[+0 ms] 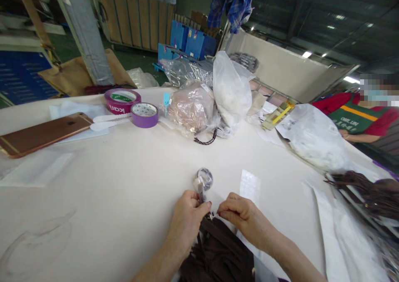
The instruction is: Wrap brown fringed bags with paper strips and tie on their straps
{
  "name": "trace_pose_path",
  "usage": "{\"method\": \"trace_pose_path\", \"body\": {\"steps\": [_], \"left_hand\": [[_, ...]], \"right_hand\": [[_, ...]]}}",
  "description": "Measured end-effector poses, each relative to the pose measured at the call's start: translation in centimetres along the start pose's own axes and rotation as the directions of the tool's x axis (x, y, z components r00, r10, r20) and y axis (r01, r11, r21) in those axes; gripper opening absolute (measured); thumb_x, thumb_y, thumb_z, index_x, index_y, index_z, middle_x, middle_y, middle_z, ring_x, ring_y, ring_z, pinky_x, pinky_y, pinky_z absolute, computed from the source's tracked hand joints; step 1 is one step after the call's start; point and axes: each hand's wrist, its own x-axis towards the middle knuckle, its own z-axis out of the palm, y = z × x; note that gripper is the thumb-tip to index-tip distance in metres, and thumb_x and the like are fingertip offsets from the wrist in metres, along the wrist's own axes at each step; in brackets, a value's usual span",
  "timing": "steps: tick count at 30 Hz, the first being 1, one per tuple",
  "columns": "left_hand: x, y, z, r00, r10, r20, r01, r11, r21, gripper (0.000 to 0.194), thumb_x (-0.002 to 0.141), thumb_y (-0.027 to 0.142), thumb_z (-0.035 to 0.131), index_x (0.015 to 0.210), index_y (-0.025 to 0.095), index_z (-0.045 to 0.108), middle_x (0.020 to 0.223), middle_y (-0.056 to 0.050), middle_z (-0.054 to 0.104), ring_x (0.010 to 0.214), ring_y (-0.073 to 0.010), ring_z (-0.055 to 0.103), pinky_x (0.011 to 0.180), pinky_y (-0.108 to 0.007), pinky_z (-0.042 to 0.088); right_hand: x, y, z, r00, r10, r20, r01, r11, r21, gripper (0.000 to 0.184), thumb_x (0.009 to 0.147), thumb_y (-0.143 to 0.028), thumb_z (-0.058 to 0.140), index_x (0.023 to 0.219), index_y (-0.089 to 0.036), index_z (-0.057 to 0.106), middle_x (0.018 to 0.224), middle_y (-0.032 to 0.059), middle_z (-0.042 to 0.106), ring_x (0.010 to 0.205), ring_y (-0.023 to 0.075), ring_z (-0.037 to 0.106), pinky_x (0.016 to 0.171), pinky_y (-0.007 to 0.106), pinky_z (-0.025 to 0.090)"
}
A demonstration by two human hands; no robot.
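Observation:
My left hand (190, 215) is closed, thumb against fingers, on a shiny greyish piece with a round, see-through end (205, 177). Its exact kind I cannot make out. Just below the left thumb a small metallic fitting (211, 216) shows at the top of a dark brown garment (221, 253), which lies bunched on the table under my wrists. My right hand (241, 213) is closed in a pinch right beside that fitting. Whatever its fingertips hold is too small to name. A white sheet of labels (249, 184) lies beyond the right hand.
A phone (46, 134), a magenta tape roll (122, 100) and a purple tape roll (144, 115) lie left on the white table (124, 199). Bagged goods (191, 107) and a white plastic bag (232, 95) stand behind. Brown straps (368, 190) lie right; a co-worker (355, 116) stands beyond.

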Motion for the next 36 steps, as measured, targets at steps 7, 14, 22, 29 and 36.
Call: {"method": "trace_pose_path", "body": {"steps": [7,14,22,29,36], "left_hand": [[0.2,-0.5,0.0,1.0,0.003,0.007,-0.003,1.0,-0.015,0.018,0.068,0.029,0.06,0.077,0.015,0.053,0.052,0.005,0.053,0.044,-0.0081,0.046,0.041,-0.018,0.03],[0.0,-0.2,0.0,1.0,0.007,0.001,-0.007,1.0,-0.016,0.017,0.068,0.029,0.059,0.077,0.016,0.052,0.048,0.007,0.05,0.039,-0.0067,0.04,0.038,-0.018,0.027],[0.0,-0.1,0.1,1.0,-0.012,0.008,0.013,0.997,-0.07,0.017,0.069,0.027,0.06,0.079,0.015,0.053,0.05,0.005,0.053,0.04,-0.0074,0.044,0.037,-0.017,0.027],[-0.1,-0.3,0.0,1.0,0.002,0.008,-0.001,0.998,-0.057,0.019,0.068,0.028,0.06,0.08,0.015,0.053,0.052,0.005,0.055,0.038,-0.0064,0.041,0.037,-0.018,0.026],[0.3,-0.5,0.0,1.0,0.019,0.023,-0.019,0.999,-0.031,0.019,0.068,0.028,0.059,0.08,0.015,0.053,0.055,0.004,0.057,0.041,-0.0076,0.044,0.039,-0.019,0.028]], "right_hand": [[0.0,0.4,-0.2,1.0,-0.015,0.027,0.015,1.0,-0.004,0.021,0.085,-0.018,0.05,0.071,-0.02,0.066,0.07,-0.0002,0.052,0.068,0.0119,0.052,0.062,0.022,0.039],[-0.1,0.2,-0.7,0.999,-0.019,0.039,0.02,1.0,-0.012,0.022,0.085,-0.019,0.049,0.07,-0.02,0.066,0.069,0.0,0.052,0.068,0.0122,0.052,0.063,0.023,0.039],[0.3,0.1,-0.2,0.998,0.029,0.057,-0.029,1.0,-0.001,0.02,0.081,-0.016,0.049,0.068,-0.019,0.064,0.068,-0.0009,0.051,0.064,0.0111,0.05,0.059,0.022,0.038],[0.5,-0.2,-0.2,0.997,0.042,0.07,-0.044,0.999,0.028,0.018,0.079,-0.016,0.05,0.067,-0.019,0.063,0.07,-0.0009,0.052,0.064,0.0112,0.05,0.059,0.022,0.038],[0.7,0.1,0.3,0.998,0.03,0.059,-0.035,0.996,0.084,0.016,0.078,-0.018,0.052,0.067,-0.019,0.064,0.069,-0.0007,0.053,0.066,0.0115,0.051,0.061,0.022,0.039]]}}
